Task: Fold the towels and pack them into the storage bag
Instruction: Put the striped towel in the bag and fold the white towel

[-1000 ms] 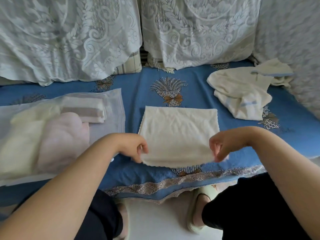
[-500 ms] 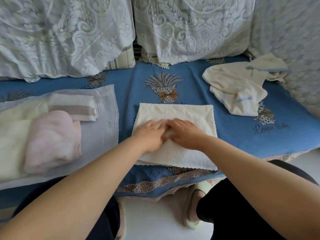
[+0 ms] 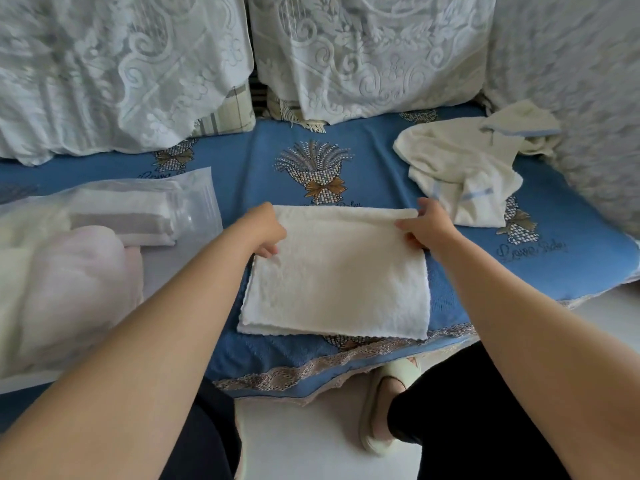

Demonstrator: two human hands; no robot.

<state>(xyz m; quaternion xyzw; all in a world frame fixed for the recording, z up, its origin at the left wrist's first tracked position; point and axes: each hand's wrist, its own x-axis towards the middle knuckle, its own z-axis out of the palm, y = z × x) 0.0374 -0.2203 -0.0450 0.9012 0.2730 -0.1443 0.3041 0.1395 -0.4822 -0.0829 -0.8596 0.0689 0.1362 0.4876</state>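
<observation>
Head view: left hand (image 3: 263,230) and right hand (image 3: 427,225) each pinch a far corner of the folded cream towel (image 3: 337,275). Fingers curl round its edge; the towel lies on the blue cover (image 3: 242,174).

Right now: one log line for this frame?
step: folding | left hand, right hand: grip cream towel far corners | storage bag: partly packed

Script lettering woven in dark thread on the blue patterned fabric cushion cover (image 3: 561,268) seems to read "Love Baby", blurred at the end. The same script recurs under other wheat-sheaf motifs, partly hidden and unreadable.
</observation>
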